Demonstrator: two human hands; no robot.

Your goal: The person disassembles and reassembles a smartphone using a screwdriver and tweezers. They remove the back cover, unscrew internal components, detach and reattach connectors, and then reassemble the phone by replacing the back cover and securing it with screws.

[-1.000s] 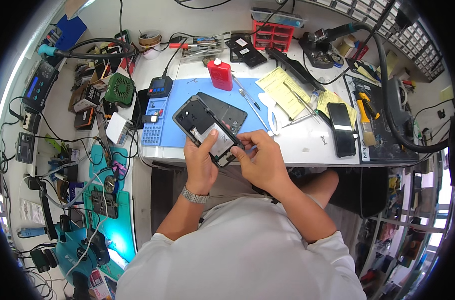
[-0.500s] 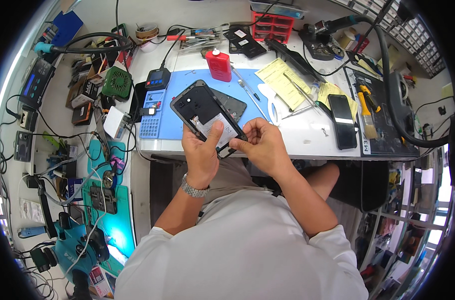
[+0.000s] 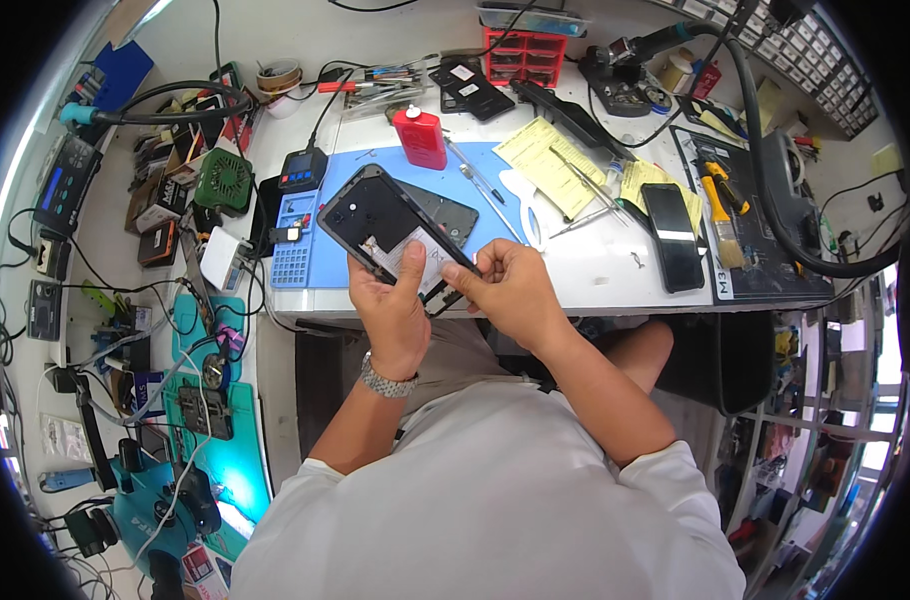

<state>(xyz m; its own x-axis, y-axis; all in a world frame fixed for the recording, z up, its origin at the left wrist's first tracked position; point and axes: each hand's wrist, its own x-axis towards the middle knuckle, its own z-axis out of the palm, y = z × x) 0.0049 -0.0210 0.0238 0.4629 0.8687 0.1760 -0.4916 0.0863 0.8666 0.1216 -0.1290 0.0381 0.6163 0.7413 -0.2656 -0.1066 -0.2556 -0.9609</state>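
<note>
My left hand (image 3: 390,315) is closed round the lower left side of an opened black phone (image 3: 375,213), its thumb lying over the white-labelled battery (image 3: 422,247). At the phone's lower right edge, the fingers of my right hand (image 3: 515,298) pinch the black frame. A dark strip of the frame juts out below, between the two hands; whether it is separate I cannot tell. Behind the phone a dark grey phone panel (image 3: 453,213) lies on the blue mat (image 3: 360,165). A red bottle with a white cap (image 3: 420,138) stands beyond it.
Tweezers (image 3: 590,177), yellow papers (image 3: 535,150), a white pry tool (image 3: 528,205) and another black phone (image 3: 672,235) lie to the right. A blue parts tray (image 3: 293,245) is left of the mat. Farther left stands a teal microscope (image 3: 145,505); a thick black hose (image 3: 765,190) arches at right.
The phone has turned and tilted a little in my hands, and its lower edge shows a wider dark gap. My right fingers have shifted along its right edge. The whole view has shifted slightly.
</note>
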